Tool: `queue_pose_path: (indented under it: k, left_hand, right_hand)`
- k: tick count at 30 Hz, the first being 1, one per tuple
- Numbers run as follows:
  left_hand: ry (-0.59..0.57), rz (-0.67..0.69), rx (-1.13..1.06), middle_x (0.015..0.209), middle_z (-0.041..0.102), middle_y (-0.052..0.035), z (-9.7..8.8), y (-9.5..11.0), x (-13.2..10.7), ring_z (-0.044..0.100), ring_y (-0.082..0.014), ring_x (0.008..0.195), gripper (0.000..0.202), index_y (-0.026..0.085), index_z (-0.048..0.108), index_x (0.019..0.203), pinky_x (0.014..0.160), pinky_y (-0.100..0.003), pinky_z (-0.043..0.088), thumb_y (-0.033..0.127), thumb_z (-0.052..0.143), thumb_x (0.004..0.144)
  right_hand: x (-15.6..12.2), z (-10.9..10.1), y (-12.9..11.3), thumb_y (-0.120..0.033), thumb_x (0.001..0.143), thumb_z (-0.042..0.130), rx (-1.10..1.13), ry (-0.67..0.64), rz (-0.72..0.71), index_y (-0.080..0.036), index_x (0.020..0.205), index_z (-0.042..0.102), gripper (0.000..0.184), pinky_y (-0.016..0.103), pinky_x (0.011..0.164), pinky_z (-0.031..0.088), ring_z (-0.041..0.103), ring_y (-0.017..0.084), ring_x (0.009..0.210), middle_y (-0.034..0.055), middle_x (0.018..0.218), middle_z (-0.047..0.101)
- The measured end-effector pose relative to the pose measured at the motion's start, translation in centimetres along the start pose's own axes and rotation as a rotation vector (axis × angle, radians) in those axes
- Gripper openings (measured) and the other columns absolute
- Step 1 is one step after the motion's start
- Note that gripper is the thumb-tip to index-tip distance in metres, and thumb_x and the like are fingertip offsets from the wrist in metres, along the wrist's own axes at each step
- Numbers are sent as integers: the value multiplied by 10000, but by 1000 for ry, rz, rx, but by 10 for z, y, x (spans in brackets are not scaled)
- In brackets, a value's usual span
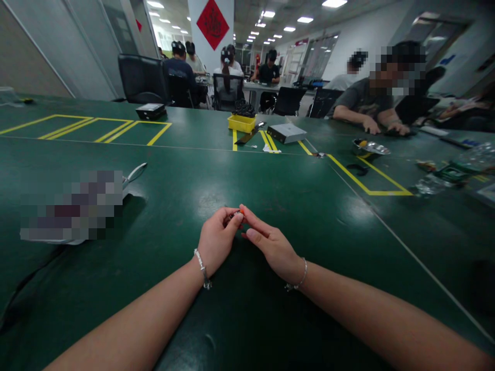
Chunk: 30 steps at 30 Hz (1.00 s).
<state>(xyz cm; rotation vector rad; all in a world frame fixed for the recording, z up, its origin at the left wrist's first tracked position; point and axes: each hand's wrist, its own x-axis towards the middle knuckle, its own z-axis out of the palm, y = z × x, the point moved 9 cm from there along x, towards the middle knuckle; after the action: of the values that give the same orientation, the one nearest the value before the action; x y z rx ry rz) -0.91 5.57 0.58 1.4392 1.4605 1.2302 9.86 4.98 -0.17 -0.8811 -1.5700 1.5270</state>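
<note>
Forearms lead to left hand pinching a small orange-marked part, right hand loosely parted against it.

No words, brand or number can be read with certainty. Beyond the far edge of the table, a red diamond-shaped sign on a white pillar bears one large, dark, ornate character, too blurred to make out. Toward the table's left edge, the face of a device is pixelated, hiding any lettering there.
</note>
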Motion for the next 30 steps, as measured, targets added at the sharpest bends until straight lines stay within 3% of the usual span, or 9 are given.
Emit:
queue_pose_path:
  k: [5, 7, 11, 14, 17, 24, 30]
  left_hand:
    - [-45, -43, -16, 701, 635, -1, 3, -2, 2, 578, -117, 640, 177, 164, 587, 818, 636, -250, 455, 309, 492, 779]
    - [-87, -51, 5, 679, 631, 5, 7, -1, 2, 566, -110, 614, 192, 167, 590, 773, 612, -240, 449, 325, 481, 784]
    - [-240, -31, 17, 582, 589, 17, 21, 1, -3, 544, -104, 555, 252, 166, 578, 700, 561, -229, 434, 353, 444, 802]
    - [-356, -26, -69, 610, 597, 9, 31, 1, -7, 551, -98, 572, 248, 159, 570, 705, 580, -223, 440, 336, 433, 811]
    - [-415, -10, -124, 641, 603, 2, 35, 3, -9, 552, -95, 599, 239, 155, 568, 713, 611, -226, 443, 317, 427, 817]
    - [-445, -27, -71, 615, 585, 20, 36, 1, -10, 543, -90, 591, 188, 162, 543, 696, 603, -221, 429, 298, 462, 797]
    - [-432, 1, -50, 626, 591, 12, 35, 1, -9, 555, -99, 608, 225, 162, 550, 725, 618, -230, 442, 330, 430, 814]
  right_hand:
    - [0, -4, -6, -253, 763, 531, -153, 14, -89, -337, 1201, 463, 451, 373, 1015, 285, 302, 165, 1240, -39, 1329, 377]
    - [0, -8, -11, -238, 755, 536, -239, 42, -147, -332, 1166, 506, 423, 357, 973, 341, 366, 168, 1195, -23, 1288, 431]
    - [-1, -20, -23, -226, 745, 549, -411, 126, -241, -308, 1013, 614, 288, 350, 822, 435, 522, 173, 966, 18, 1048, 585]
    - [-3, -23, -30, -207, 724, 576, -517, 150, -304, -286, 912, 640, 214, 367, 821, 415, 533, 174, 883, 17, 906, 616]
    - [-3, -22, -34, -193, 716, 583, -573, 135, -338, -277, 895, 636, 205, 370, 836, 400, 525, 176, 900, 16, 901, 615]
    - [-2, -24, -33, -154, 681, 604, -577, 103, -351, -271, 779, 646, 158, 376, 854, 385, 524, 177, 909, 9, 893, 618]
    - [-2, -14, -35, -191, 723, 552, -625, 51, -359, -252, 859, 623, 166, 359, 858, 377, 507, 180, 943, 31, 947, 591]
